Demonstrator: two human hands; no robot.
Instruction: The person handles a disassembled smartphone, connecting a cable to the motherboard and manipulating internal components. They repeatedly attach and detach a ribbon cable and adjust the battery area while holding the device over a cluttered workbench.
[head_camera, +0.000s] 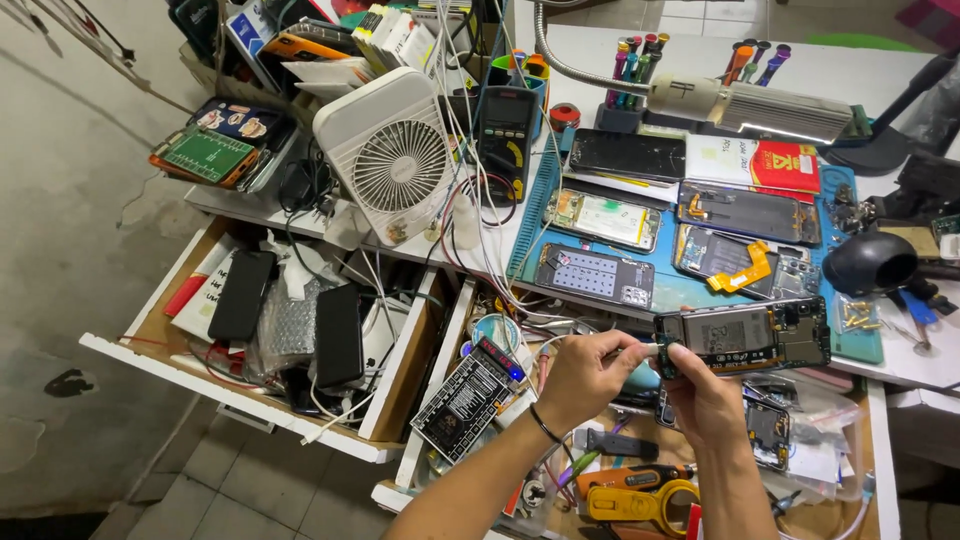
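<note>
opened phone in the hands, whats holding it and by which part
The right hand pinches the opened phone at its left end. The left hand holds a thin tool by its handle, tip at that same end.

Both hands' grip (640, 365) closed, forearms raised.

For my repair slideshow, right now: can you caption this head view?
Right hand holds an opened phone while the left hand brings a thin tool to its end.

- You face a white workbench (905, 365) with two open drawers (250, 400)
- Stained grey wall (70, 260) at left; pale tiled floor (250, 490) below
- Lit gooseneck lamp (770, 108) overhead
</note>
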